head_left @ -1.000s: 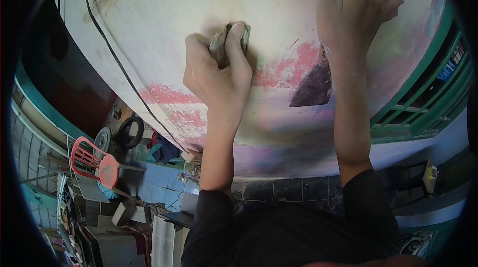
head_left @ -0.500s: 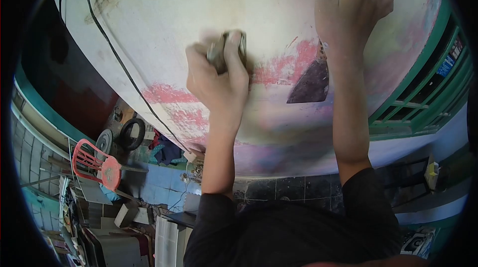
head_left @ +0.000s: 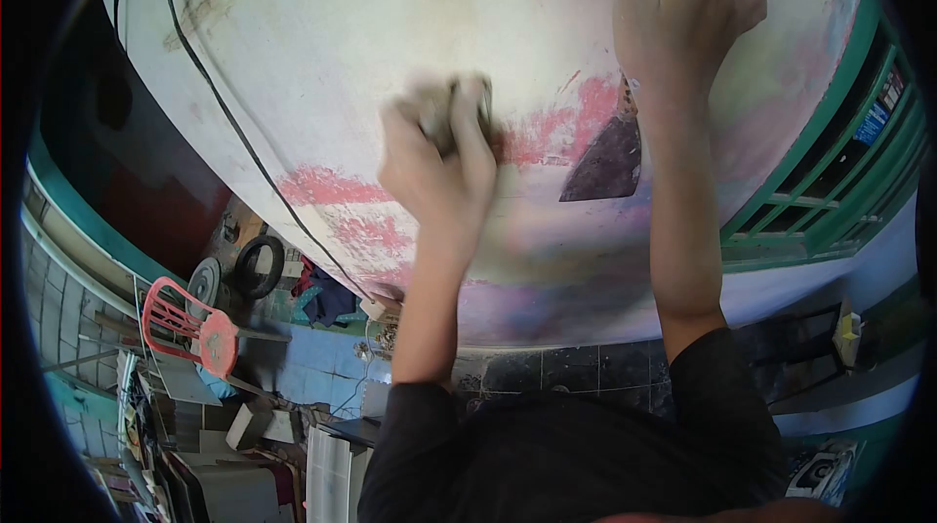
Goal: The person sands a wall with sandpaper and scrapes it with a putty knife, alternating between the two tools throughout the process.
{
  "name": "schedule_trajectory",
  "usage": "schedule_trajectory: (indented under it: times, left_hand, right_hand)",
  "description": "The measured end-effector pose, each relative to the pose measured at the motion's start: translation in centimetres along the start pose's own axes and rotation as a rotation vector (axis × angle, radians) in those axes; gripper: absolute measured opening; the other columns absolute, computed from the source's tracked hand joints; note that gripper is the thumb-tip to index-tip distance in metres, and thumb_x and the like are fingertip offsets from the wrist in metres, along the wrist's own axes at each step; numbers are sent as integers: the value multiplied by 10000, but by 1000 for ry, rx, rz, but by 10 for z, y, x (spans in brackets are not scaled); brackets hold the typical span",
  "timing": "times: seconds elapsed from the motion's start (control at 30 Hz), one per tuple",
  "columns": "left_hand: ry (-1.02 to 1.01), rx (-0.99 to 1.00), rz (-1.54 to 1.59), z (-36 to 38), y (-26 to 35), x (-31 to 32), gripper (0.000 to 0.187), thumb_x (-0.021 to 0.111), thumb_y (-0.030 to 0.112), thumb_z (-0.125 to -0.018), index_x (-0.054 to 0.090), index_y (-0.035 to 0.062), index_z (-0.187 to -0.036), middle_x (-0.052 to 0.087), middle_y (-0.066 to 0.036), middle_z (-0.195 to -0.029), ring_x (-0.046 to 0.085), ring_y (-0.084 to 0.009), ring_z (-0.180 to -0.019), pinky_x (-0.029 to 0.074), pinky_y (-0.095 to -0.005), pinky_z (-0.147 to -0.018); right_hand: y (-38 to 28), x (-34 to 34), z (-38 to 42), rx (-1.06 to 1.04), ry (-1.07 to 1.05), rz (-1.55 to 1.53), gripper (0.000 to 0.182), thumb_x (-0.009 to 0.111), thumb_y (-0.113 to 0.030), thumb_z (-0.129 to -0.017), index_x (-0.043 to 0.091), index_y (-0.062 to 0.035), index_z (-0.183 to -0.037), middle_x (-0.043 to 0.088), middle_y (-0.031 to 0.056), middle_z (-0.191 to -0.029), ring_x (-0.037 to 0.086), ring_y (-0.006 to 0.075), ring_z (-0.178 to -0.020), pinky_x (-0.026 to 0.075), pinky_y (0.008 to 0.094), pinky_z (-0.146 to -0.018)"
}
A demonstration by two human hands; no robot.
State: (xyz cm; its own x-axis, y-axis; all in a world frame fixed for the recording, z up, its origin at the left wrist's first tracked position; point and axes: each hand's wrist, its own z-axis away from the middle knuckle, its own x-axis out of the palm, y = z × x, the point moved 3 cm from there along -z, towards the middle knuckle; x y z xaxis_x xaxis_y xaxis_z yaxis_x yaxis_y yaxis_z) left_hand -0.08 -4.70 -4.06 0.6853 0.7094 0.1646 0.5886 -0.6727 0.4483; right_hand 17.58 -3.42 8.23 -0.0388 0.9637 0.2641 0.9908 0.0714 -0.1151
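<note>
My left hand [head_left: 441, 167] is closed around a small grey-green pad [head_left: 441, 123], blurred by motion. It presses the pad close against the pale wall [head_left: 342, 74], just left of a patch of worn pink paint [head_left: 547, 136]. Higher up on the right, my right hand [head_left: 698, 1] has its fingers curled against the wall, partly cut off by the frame's top edge; I cannot tell what it grips. Beside my right wrist shows a dark, flat, scraper-shaped piece [head_left: 603, 164], its narrow brownish end partly hidden by the wrist.
A black cable [head_left: 234, 118] runs down the wall's left side. To the right is a green-framed window [head_left: 820, 201]. Below left stand a pink plastic chair [head_left: 217, 342], a black tyre [head_left: 260, 266] and stacked boards [head_left: 234, 489]. Dark floor tiles [head_left: 569, 367] lie below.
My left hand has moved slightly right and down along the wall with the pad. My right hand stays nearly in place, and the view has shifted a little.
</note>
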Motion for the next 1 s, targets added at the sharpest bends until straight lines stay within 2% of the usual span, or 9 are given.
schedule_trajectory:
  times: [0.03, 0.17, 0.23, 0.37, 0.5, 0.57, 0.7, 0.83, 1.0]
  left_hand:
    - [-58, -103, 4, 22, -9, -3, 393, 837, 191, -888, 486, 42, -793, 540, -79, -622, 497, -138, -538, 441, -309, -525]
    - [-59, -150, 118, 56, -26, -7, 373, 831, 173, -893, 494, 41, -802, 549, -65, -631, 499, -114, -555, 441, -292, -530]
    - [-35, 19, -40, 7, -4, -5, 367, 830, 166, -894, 496, 39, -810, 561, -53, -648, 500, -93, -576, 443, -281, -535]
    - [-24, -74, 44, -33, 3, -2, 400, 859, 206, -869, 498, 40, -824, 603, -64, -673, 521, -108, -592, 461, -297, -549]
    - [-37, -227, 94, 43, -22, -14, 383, 851, 168, -874, 494, 36, -830, 617, -64, -685, 552, -86, -594, 449, -260, -541]
    - [-17, -170, 101, 76, -47, -16, 395, 866, 179, -858, 494, 53, -816, 564, -41, -638, 507, -84, -570, 438, -254, -537]
    - [54, -32, -37, 3, -23, -12, 400, 857, 172, -863, 481, 58, -786, 489, -22, -591, 429, -93, -548, 401, -277, -514]
    - [105, 13, -34, -39, -15, -13, 400, 858, 190, -866, 491, 43, -803, 536, -38, -615, 453, -96, -553, 407, -290, -512]
    - [-25, -180, 42, 55, -32, -17, 374, 850, 186, -873, 508, 44, -820, 599, -60, -620, 562, -95, -567, 473, -275, -552]
  right_hand:
    - [0, 0, 0, -5, 4, 23, 551, 587, -279, -1040, 452, -19, -1506, 392, 274, -1580, 378, 444, -1450, 287, 572, -1179]
    - [-1, -1, 0, -30, 23, 7, 540, 584, -277, -1042, 461, -21, -1501, 397, 267, -1580, 380, 442, -1450, 293, 568, -1177]
    - [-4, -6, -2, 6, -51, 28, 537, 581, -281, -1043, 466, -24, -1501, 404, 262, -1577, 381, 436, -1452, 296, 562, -1178]
    - [4, 3, 0, -23, 24, 18, 532, 575, -288, -1046, 471, -27, -1497, 412, 260, -1574, 386, 433, -1450, 297, 561, -1182]
    - [4, 4, 1, -16, 21, 10, 527, 571, -294, -1051, 473, -25, -1493, 422, 260, -1568, 391, 428, -1451, 294, 557, -1191]
    - [4, 3, 0, -8, 26, 23, 525, 570, -294, -1052, 473, -24, -1492, 423, 259, -1567, 393, 426, -1452, 293, 555, -1194]
    - [5, 4, 0, -30, 39, 45, 520, 576, -285, -1050, 478, -21, -1487, 428, 266, -1560, 399, 430, -1446, 300, 554, -1191]
    - [0, -2, -1, -56, 6, 46, 524, 591, -268, -1036, 480, -20, -1485, 428, 274, -1554, 404, 439, -1436, 306, 554, -1184]
    - [1, 0, 1, -53, 21, 50, 534, 600, -262, -1028, 481, -22, -1490, 420, 277, -1557, 398, 443, -1436, 304, 555, -1183]
